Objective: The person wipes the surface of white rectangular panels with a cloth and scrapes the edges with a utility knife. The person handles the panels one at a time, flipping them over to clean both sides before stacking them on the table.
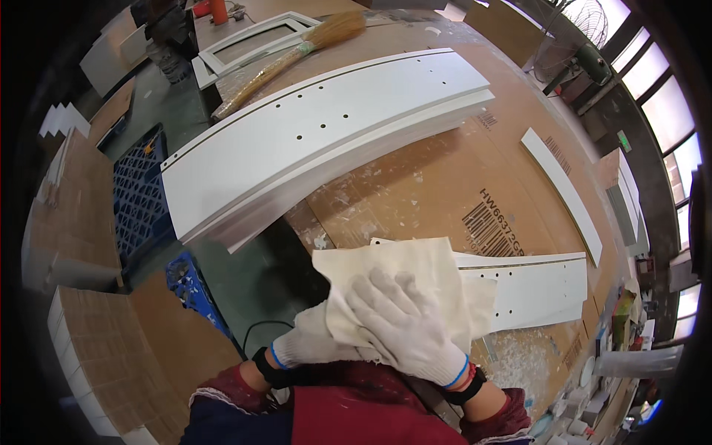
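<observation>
A cream cloth (386, 259) lies spread in front of me and covers the left end of a white panel with drilled holes (538, 297). My right hand (404, 326), in a white knitted glove, rests on top of the cloth with its fingers stretched out flat. My left hand (319, 337), gloved the same way, is at the cloth's lower left edge. Its fingers are hidden beneath the cloth and the right hand, so their grip does not show. Beyond the cloth stands a stack of long white panels (326, 122), the top one with holes and a dark groove.
Cardboard (415, 185) covers the worktable. A narrow white strip (564, 196) lies at the right. A straw brush (297, 55) and a white frame (256, 41) sit behind the stack. Left are a blue plastic pallet (141, 196) and stacked boards (93, 363). A fan (586, 63) stands far right.
</observation>
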### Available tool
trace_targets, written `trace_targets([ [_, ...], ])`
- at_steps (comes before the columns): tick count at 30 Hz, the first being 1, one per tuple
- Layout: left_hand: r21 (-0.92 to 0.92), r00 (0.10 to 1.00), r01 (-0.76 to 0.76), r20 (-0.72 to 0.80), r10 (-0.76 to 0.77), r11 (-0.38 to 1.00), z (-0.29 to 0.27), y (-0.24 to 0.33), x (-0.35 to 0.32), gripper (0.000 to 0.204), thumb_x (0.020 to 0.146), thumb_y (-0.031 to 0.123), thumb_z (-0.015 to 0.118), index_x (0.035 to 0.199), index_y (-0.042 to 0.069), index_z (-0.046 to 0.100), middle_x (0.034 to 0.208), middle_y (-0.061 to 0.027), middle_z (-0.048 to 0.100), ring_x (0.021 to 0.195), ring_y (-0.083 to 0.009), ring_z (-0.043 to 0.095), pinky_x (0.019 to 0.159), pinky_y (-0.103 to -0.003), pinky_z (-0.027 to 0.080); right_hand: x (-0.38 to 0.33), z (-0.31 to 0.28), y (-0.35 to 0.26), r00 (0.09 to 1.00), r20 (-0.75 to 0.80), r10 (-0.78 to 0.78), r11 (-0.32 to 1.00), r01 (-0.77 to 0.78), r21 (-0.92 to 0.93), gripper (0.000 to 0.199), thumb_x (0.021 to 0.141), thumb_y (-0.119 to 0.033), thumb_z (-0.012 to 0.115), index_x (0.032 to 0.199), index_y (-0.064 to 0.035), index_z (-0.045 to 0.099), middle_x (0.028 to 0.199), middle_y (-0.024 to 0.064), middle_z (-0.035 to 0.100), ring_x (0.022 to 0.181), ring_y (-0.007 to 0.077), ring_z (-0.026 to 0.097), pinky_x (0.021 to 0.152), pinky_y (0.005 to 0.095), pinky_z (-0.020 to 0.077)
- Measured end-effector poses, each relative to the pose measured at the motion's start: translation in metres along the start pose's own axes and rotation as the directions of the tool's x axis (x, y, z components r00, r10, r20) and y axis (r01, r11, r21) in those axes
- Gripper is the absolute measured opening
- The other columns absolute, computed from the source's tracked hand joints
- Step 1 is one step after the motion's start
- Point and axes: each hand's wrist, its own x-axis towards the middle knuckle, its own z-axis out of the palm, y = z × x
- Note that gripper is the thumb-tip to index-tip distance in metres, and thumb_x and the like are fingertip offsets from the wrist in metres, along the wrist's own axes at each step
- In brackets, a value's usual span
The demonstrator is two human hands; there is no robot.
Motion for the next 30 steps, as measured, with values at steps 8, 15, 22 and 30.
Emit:
trace_targets([
  [8,-0.154,0.995,-0.094,-0.034,0.089,0.984,-0.002,0.016,0.000,0.106,0.075,0.030,0.073,0.150,-0.004,0.006,0.150,-0.0295,0.023,0.143,-0.0355,0.022,0.116,-0.035,0.020,-0.160,-0.028,0.160,0.648,-0.398,0.649,0.636,-0.750,-0.183,0.045,0.098,-0.019,0.045,0.137,0.0019,0.046,0.141,0.0190,0.047,0.132,0.0352,0.042,0.112,0.0433,0.0288],
  [15,0.217,0.883,-0.308,-0.297,0.363,0.926,0.007,-0.005,-0.008,0.102,0.075,0.035,0.078,0.145,-0.011,0.020,0.148,-0.0298,0.029,0.139,-0.0371,0.032,0.112,-0.035,0.029,-0.322,-0.047,0.270,0.164,-0.548,0.820,0.226,-0.973,0.047,0.037,0.099,-0.022,0.042,0.119,0.0032,0.059,0.114,0.0201,0.062,0.109,0.0356,0.058,0.095,0.0392,0.0436],
  [22,0.521,0.804,-0.375,-0.229,0.549,0.767,-0.005,0.013,-0.008,0.094,0.069,0.043,0.081,0.133,-0.012,0.040,0.138,-0.0331,0.040,0.132,-0.0455,0.039,0.108,-0.042,0.035,-0.433,-0.042,0.287,-0.234,-0.420,0.877,0.168,-0.671,0.723,0.029,0.096,-0.015,0.048,0.109,0.0060,0.062,0.097,0.0125,0.068,0.087,0.0256,0.063,0.080,0.0364,0.0500],
  [30,0.669,0.781,-0.360,-0.166,0.602,0.651,0.017,0.017,0.008,0.086,0.060,0.025,0.086,0.132,-0.002,0.048,0.140,-0.0308,0.040,0.130,-0.0500,0.039,0.106,-0.049,0.038,-0.346,-0.082,0.249,-0.011,-0.591,0.807,0.363,-0.780,0.510,0.038,0.095,-0.019,0.056,0.123,0.0060,0.056,0.115,0.0112,0.064,0.104,0.0182,0.058,0.092,0.0290,0.0453],
])
